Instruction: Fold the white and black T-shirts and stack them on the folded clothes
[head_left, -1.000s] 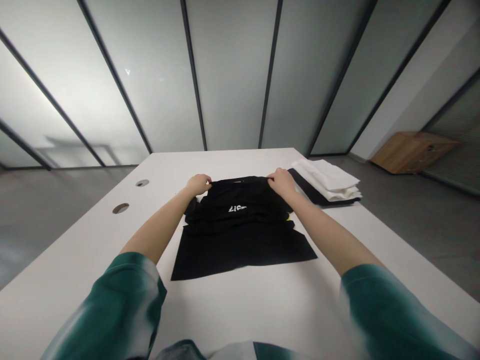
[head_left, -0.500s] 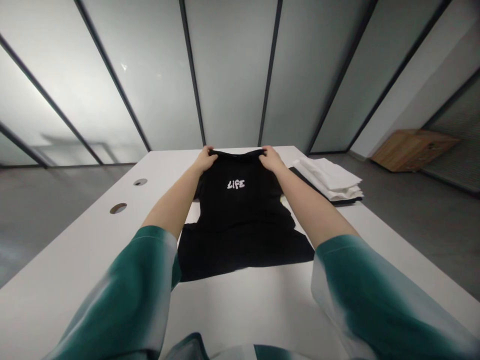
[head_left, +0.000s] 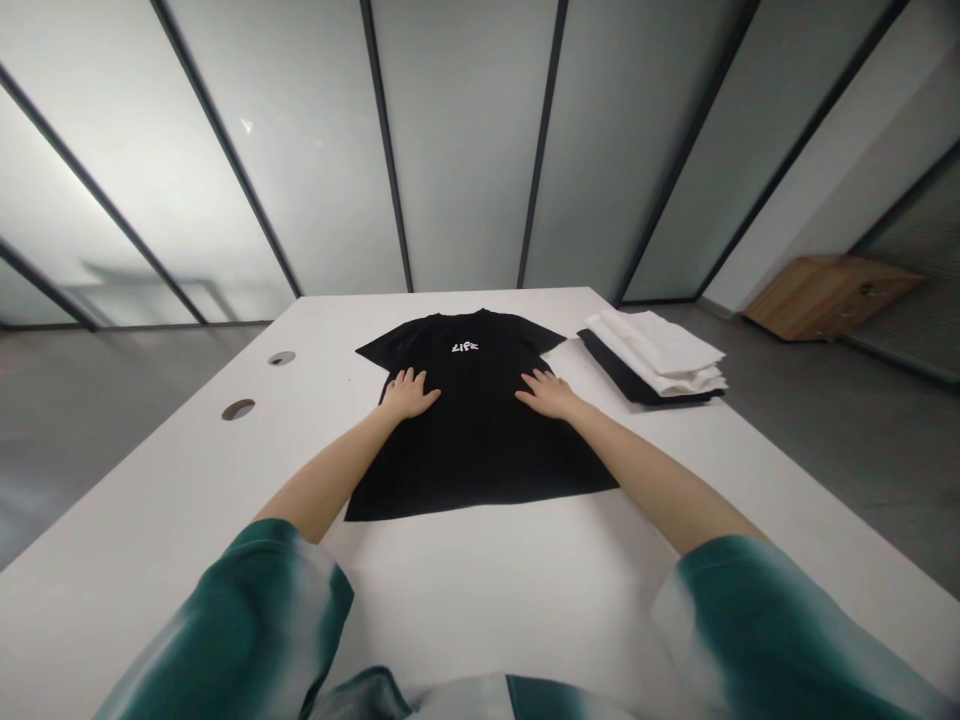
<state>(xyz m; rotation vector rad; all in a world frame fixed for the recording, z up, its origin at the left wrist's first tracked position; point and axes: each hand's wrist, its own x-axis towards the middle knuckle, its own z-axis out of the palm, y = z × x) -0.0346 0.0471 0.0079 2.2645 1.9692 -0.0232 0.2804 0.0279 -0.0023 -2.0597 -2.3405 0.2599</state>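
Note:
A black T-shirt (head_left: 472, 430) with small white lettering on the chest lies spread flat on the white table (head_left: 187, 500), collar away from me. My left hand (head_left: 409, 394) rests flat on the shirt's left side, fingers spread. On the shirt's right side my right hand (head_left: 546, 392) lies flat too, with its fingers stretched out. Neither hand holds anything.
A stack of folded white and black garments (head_left: 654, 355) sits on the table to the right of the shirt. Two round cable holes (head_left: 238, 409) are in the table's left part. Glass wall panels stand behind; a wooden box (head_left: 825, 295) is on the floor at right.
The shirt, first bunched and then held up by its shoulders, now lies laid out flat. Both hands let go of the collar end and came back onto the shirt's middle.

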